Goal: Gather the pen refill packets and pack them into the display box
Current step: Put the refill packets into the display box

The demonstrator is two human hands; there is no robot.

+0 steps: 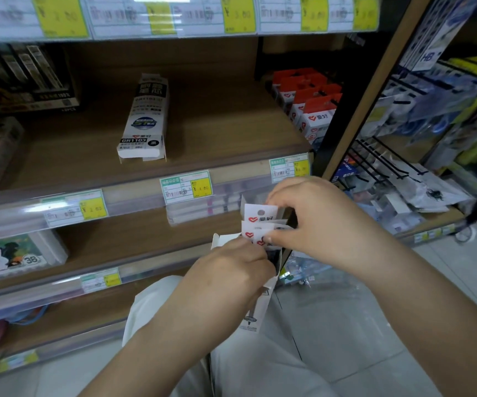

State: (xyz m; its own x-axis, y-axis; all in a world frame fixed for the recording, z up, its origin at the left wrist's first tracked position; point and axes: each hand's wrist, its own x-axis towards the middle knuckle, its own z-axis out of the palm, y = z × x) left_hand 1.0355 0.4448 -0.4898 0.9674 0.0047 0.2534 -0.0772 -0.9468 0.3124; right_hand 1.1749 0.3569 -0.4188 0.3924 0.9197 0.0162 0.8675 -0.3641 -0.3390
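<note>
Wooden shop shelving (217, 116) with yellow price tags (201, 188) forms the background. I judge packing well advanced: several white pen refill packets with red heart logos (257, 222) stand in the narrow white cardboard display box (257, 308), tops protruding. Left hand (226, 270) grips the box at its open mouth; right hand (314, 222) pinches the packet tops. Another long white carton (142, 121) lies on the shelf, well apart; its contents I cannot tell.
</note>
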